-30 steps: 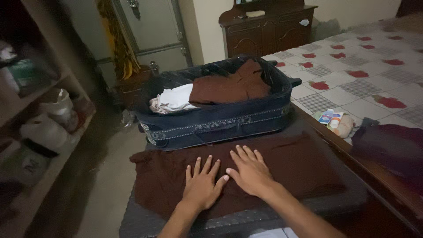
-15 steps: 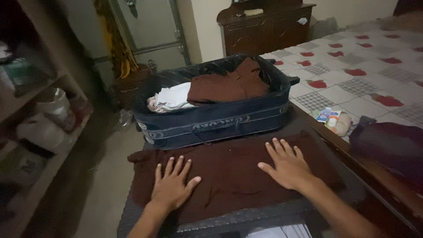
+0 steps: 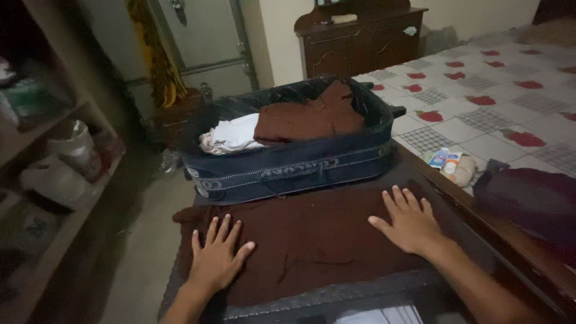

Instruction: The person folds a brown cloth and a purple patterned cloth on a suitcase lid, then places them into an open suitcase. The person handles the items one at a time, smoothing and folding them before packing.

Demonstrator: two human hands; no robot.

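Observation:
A dark brown garment [image 3: 312, 237] lies spread flat on a dark textured lid [image 3: 336, 297] in front of me. My left hand [image 3: 217, 258] presses flat on the cloth's left part, fingers apart. My right hand [image 3: 409, 221] lies flat on its right part, fingers spread. Just beyond the cloth stands an open dark blue suitcase [image 3: 288, 171]. Inside it are a folded brown garment [image 3: 309, 120] and white clothing [image 3: 231, 135].
A bed with a checked, red-flowered sheet [image 3: 480, 114] is on the right, with small tubes [image 3: 449, 161] and a dark maroon cloth [image 3: 528, 195] near its edge. A wooden dresser [image 3: 360, 42] stands at the back. Shelves with bags [image 3: 60, 162] line the left.
Both hands have slid apart across the brown cloth, the left hand toward its left end and the right hand toward its right end.

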